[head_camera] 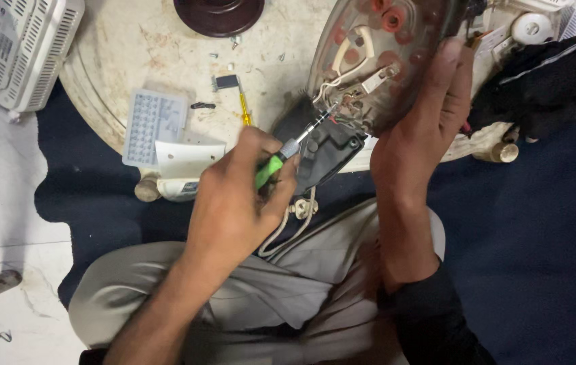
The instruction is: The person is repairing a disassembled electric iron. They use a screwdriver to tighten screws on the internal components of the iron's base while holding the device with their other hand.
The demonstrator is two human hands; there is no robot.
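Note:
An opened clothes iron's metal soleplate point(382, 64) is tilted up over a round worn table point(132, 47), showing its heating ring, white wires and terminals. My right hand point(430, 115) grips the plate's right edge. My left hand point(240, 196) holds a green-handled screwdriver point(281, 162), with its tip at the terminals near the plate's lower end. The iron's black plastic housing point(328, 145) hangs below the plate, and a white cord point(294, 216) loops down over my lap.
A yellow-handled screwdriver point(244, 108), small screws and a pale keypad-like panel point(154, 125) lie on the table. A dark round base point(219, 15) sits at the table's far edge. A white vented casing point(17, 51) lies at left. Black cloth point(545, 81) is at right.

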